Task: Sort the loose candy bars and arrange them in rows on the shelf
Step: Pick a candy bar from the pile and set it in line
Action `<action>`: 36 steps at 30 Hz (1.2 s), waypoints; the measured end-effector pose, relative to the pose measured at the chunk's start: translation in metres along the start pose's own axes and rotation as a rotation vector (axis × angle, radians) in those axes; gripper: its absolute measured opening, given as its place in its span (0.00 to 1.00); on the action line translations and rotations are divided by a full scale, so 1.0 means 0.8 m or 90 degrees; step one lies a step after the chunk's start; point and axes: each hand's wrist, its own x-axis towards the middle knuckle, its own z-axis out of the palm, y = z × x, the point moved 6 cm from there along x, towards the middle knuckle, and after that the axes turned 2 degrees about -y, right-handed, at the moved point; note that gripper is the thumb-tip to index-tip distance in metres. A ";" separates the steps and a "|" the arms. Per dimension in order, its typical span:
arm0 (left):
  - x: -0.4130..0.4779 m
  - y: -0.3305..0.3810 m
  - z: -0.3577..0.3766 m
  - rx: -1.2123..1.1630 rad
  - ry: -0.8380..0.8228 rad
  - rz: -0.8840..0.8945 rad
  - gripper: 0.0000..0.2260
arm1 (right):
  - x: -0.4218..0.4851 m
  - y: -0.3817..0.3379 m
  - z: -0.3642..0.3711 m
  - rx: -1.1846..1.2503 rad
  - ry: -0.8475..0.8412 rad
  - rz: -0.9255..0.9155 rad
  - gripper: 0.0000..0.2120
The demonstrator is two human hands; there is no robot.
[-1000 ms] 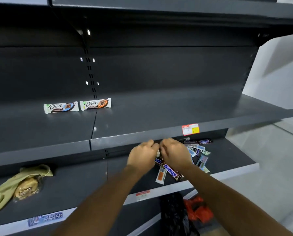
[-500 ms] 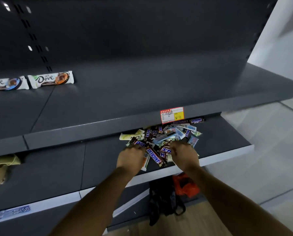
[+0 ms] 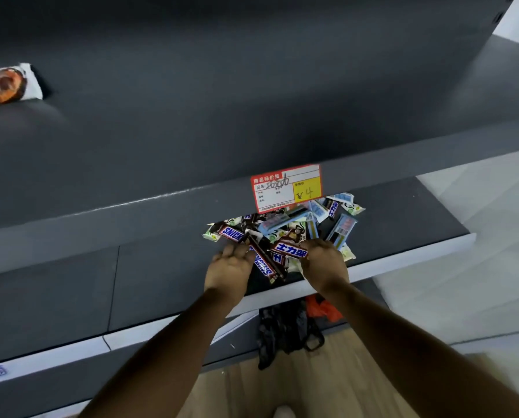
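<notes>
The loose candy bars (image 3: 285, 230) lie heaped on the lower shelf (image 3: 403, 212), beneath the price tag (image 3: 286, 188); since one second ago the hands have parted from a joined position; the left hand (image 3: 231, 267) now touches the heap's left edge; the right hand (image 3: 324, 263) covers a Snickers bar (image 3: 291, 252); fingers bent, close together; a pinch cannot be confirmed; sorting is judged barely begun.

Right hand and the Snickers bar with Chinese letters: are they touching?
Touching. In the head view, the right hand grips the right end of the Snickers bar.
</notes>
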 end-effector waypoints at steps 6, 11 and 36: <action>0.033 0.013 0.017 -0.025 0.004 0.018 0.29 | 0.025 0.008 0.029 0.011 -0.041 -0.009 0.15; 0.051 0.013 0.031 -0.003 -0.004 0.035 0.29 | 0.035 0.016 0.048 -0.001 -0.076 0.005 0.17; -0.017 0.003 -0.030 -0.076 0.253 0.024 0.16 | -0.019 -0.020 -0.013 0.143 0.128 -0.037 0.20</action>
